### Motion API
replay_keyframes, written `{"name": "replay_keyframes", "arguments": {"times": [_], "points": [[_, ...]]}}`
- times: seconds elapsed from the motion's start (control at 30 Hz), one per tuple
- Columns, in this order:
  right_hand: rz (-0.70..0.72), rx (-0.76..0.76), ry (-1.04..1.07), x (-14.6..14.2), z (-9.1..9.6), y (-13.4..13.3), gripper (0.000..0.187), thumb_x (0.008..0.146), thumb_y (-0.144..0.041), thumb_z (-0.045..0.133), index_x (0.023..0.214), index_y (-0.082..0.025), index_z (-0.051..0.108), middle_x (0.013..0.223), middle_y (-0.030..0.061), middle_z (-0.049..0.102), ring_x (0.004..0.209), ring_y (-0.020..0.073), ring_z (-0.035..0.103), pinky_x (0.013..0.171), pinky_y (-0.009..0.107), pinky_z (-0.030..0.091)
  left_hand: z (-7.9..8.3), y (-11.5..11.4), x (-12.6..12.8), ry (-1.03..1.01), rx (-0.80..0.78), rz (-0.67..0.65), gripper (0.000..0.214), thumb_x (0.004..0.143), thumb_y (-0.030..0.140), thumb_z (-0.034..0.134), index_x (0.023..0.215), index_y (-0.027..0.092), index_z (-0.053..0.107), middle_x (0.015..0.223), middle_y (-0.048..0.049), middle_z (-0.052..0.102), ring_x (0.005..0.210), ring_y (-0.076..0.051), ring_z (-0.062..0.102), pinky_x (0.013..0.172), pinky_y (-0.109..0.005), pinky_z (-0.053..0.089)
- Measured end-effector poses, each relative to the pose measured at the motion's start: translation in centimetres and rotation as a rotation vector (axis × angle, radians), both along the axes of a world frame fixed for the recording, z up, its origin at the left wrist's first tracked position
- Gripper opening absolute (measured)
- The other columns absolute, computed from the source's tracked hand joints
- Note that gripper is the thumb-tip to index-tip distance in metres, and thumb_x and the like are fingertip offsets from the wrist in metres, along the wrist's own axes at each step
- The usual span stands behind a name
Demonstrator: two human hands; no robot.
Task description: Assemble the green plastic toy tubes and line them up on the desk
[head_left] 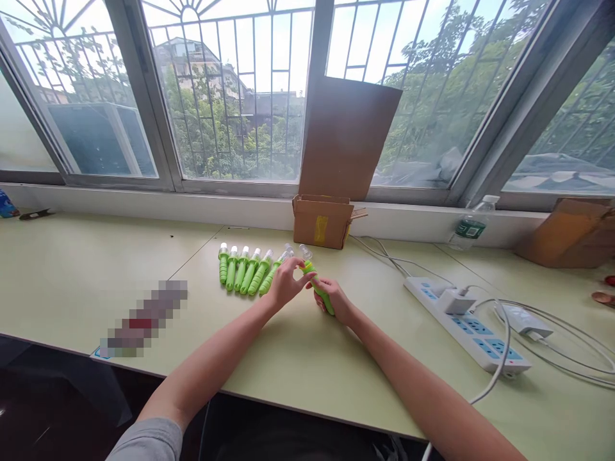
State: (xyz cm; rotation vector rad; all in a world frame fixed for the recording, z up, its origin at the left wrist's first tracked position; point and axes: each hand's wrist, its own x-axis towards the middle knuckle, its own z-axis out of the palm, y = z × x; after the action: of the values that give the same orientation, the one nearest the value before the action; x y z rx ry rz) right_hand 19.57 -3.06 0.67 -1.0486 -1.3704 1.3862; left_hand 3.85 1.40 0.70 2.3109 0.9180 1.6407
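A green tube with a clear cap (313, 280) is held over the pale green table (307, 358). My right hand (335, 299) is wrapped round its lower end. My left hand (286, 282) pinches its upper part near the cap. Just left of my hands, several more green tubes with white caps (246, 272) lie side by side in a row on the table.
A small open cardboard box (322, 221) stands behind the tubes, with a cardboard sheet (346, 137) leaning on the window. A white power strip (468, 325) with a plugged adapter and cables lies at right. A water bottle (472, 224) and another box (567, 234) sit far right.
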Motion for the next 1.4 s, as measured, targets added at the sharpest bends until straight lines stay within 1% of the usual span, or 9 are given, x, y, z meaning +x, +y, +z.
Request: {"name": "replay_keyframes", "arguments": {"times": [0.13, 0.3, 0.43, 0.6, 0.7, 0.87, 1.2, 1.3, 1.4], "points": [[-0.001, 0.013, -0.052, -0.06, 0.05, -0.05, 0.04, 0.071, -0.056, 0.06, 0.08, -0.017, 0.057, 0.042, -0.007, 0.042, 0.031, 0.0071, 0.031, 0.033, 0.021, 0.024, 0.02, -0.05, 0.09, -0.004, 0.001, 0.023, 0.027, 0.075, 0.041, 0.066, 0.086, 0.02, 0.052, 0.09, -0.0044, 0.064, 0.085, -0.018, 0.062, 0.074, -0.036, 0.053], [-0.02, 0.016, -0.067, -0.03, 0.1, -0.07, 0.04, 0.068, -0.057, 0.062, 0.074, -0.02, 0.05, 0.044, -0.0066, 0.047, 0.031, 0.0067, 0.034, 0.032, 0.021, 0.025, 0.01, -0.04, 0.14, -0.011, -0.007, 0.019, 0.028, 0.075, 0.043, 0.065, 0.084, 0.02, 0.053, 0.088, -0.0039, 0.064, 0.083, -0.018, 0.062, 0.073, -0.035, 0.054], [-0.033, 0.014, -0.066, 0.01, 0.07, -0.07, 0.039, 0.069, -0.056, 0.062, 0.073, -0.02, 0.047, 0.048, -0.0045, 0.052, 0.032, 0.0066, 0.036, 0.032, 0.02, 0.025, 0.05, -0.06, 0.18, -0.019, -0.014, 0.024, 0.028, 0.075, 0.043, 0.065, 0.084, 0.02, 0.052, 0.088, -0.004, 0.064, 0.083, -0.018, 0.062, 0.073, -0.035, 0.054], [-0.062, 0.012, -0.014, 0.05, -0.01, -0.07, 0.038, 0.068, -0.054, 0.064, 0.066, -0.02, 0.045, 0.052, -0.0045, 0.05, 0.034, 0.0062, 0.037, 0.032, 0.021, 0.026, 0.19, -0.14, 0.13, -0.01, -0.02, 0.015, 0.028, 0.076, 0.043, 0.064, 0.085, 0.02, 0.053, 0.089, -0.0041, 0.064, 0.081, -0.017, 0.062, 0.073, -0.035, 0.055], [-0.057, -0.013, -0.002, 0.05, -0.08, 0.03, 0.037, 0.068, -0.053, 0.064, 0.068, -0.02, 0.047, 0.051, -0.0045, 0.049, 0.035, 0.007, 0.037, 0.033, 0.021, 0.026, 0.21, -0.18, 0.1, -0.013, -0.032, 0.004, 0.028, 0.075, 0.044, 0.064, 0.085, 0.019, 0.053, 0.089, -0.0042, 0.064, 0.082, -0.017, 0.062, 0.073, -0.035, 0.055], [-0.046, -0.028, 0.024, 0.02, -0.23, 0.26, 0.035, 0.07, -0.053, 0.062, 0.071, -0.019, 0.052, 0.047, -0.0037, 0.048, 0.037, 0.0086, 0.04, 0.035, 0.021, 0.03, 0.15, -0.23, 0.16, -0.024, -0.041, -0.016, 0.028, 0.076, 0.043, 0.064, 0.086, 0.02, 0.053, 0.09, -0.0041, 0.064, 0.083, -0.017, 0.062, 0.075, -0.035, 0.055], [-0.023, -0.039, 0.015, 0.35, -0.19, 0.29, 0.036, 0.073, -0.054, 0.058, 0.074, -0.018, 0.055, 0.047, -0.0039, 0.047, 0.035, 0.0081, 0.038, 0.034, 0.021, 0.028, 0.21, -0.32, 0.14, -0.025, -0.062, -0.034, 0.028, 0.077, 0.044, 0.063, 0.087, 0.019, 0.053, 0.09, -0.0044, 0.064, 0.082, -0.016, 0.064, 0.072, -0.035, 0.058], [-0.013, -0.039, 0.033, 0.45, -0.4, 0.46, 0.035, 0.074, -0.052, 0.057, 0.075, -0.018, 0.056, 0.046, -0.0038, 0.047, 0.034, 0.0079, 0.037, 0.034, 0.021, 0.028, 0.07, -0.3, 0.16, -0.039, -0.078, -0.046, 0.031, 0.076, 0.045, 0.064, 0.089, 0.019, 0.053, 0.091, -0.0049, 0.064, 0.082, -0.017, 0.064, 0.071, -0.035, 0.058], [0.001, -0.025, 0.056, 0.62, -0.61, 0.58, 0.031, 0.074, -0.048, 0.057, 0.074, -0.018, 0.057, 0.047, -0.0036, 0.048, 0.035, 0.0082, 0.038, 0.034, 0.021, 0.029, -0.11, -0.25, 0.18, -0.038, -0.093, -0.077, 0.037, 0.072, 0.045, 0.068, 0.092, 0.019, 0.051, 0.093, -0.0046, 0.064, 0.085, -0.017, 0.064, 0.075, -0.037, 0.058]]}}
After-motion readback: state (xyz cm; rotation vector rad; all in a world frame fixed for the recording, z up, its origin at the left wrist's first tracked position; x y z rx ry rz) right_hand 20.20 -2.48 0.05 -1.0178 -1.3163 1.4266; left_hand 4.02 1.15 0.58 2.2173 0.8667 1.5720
